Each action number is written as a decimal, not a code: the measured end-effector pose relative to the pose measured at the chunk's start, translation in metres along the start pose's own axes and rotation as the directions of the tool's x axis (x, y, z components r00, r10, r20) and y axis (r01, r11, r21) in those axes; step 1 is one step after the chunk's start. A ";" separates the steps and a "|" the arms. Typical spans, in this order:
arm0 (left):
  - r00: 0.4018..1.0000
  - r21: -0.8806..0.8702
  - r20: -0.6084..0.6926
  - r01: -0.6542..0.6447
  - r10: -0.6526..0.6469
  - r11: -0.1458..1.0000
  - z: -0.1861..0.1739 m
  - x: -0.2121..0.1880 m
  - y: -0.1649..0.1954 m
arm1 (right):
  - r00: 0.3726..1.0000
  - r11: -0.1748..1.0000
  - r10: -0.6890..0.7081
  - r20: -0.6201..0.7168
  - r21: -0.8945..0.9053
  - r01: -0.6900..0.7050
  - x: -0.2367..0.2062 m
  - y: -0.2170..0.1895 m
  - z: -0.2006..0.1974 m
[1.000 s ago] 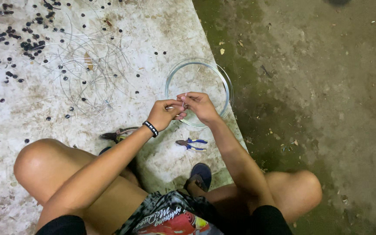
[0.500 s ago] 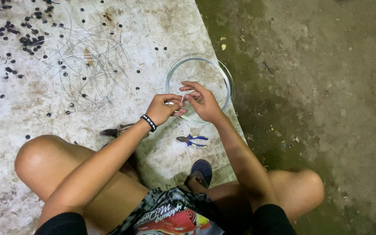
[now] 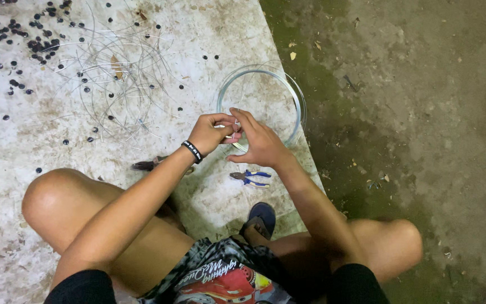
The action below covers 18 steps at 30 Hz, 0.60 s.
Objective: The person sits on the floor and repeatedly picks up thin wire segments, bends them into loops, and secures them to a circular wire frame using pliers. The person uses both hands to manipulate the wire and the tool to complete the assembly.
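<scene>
Flat, even light brightens the pale left side. The right side is dimmer. Focus is sharp; shadows fall soft under the knees.

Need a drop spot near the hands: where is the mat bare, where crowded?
Bare: mat at lower left, between the left knee and the scattered beads; also the strip between the blue-handled pliers and the sandal. Crowded: wire tangle at upper left, and the wire hoop under both hands.

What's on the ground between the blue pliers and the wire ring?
In the head view, the right hand lies over that stretch, between the blue pliers and the wire ring. Under it only pale sheet shows.
</scene>
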<state>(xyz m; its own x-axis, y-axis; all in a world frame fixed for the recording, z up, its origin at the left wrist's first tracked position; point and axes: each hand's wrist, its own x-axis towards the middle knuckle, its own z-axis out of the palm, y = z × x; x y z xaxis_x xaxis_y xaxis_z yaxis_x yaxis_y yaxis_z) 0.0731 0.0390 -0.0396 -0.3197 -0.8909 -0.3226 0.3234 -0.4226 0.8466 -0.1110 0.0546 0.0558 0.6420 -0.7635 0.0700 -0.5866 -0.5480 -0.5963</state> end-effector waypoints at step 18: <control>0.996 0.096 0.026 -0.086 0.084 0.992 0.001 -0.006 0.001 | 1.000 0.995 0.010 0.014 0.099 -0.012 0.001 0.002 -0.012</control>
<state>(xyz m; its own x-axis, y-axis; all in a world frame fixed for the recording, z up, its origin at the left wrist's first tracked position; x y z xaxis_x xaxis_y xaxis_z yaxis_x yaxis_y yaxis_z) 0.0744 0.0444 -0.0361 -0.3145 -0.9187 -0.2390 0.2628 -0.3261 0.9081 -0.1171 0.0490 0.0641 0.6427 -0.7643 0.0527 -0.5422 -0.5024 -0.6735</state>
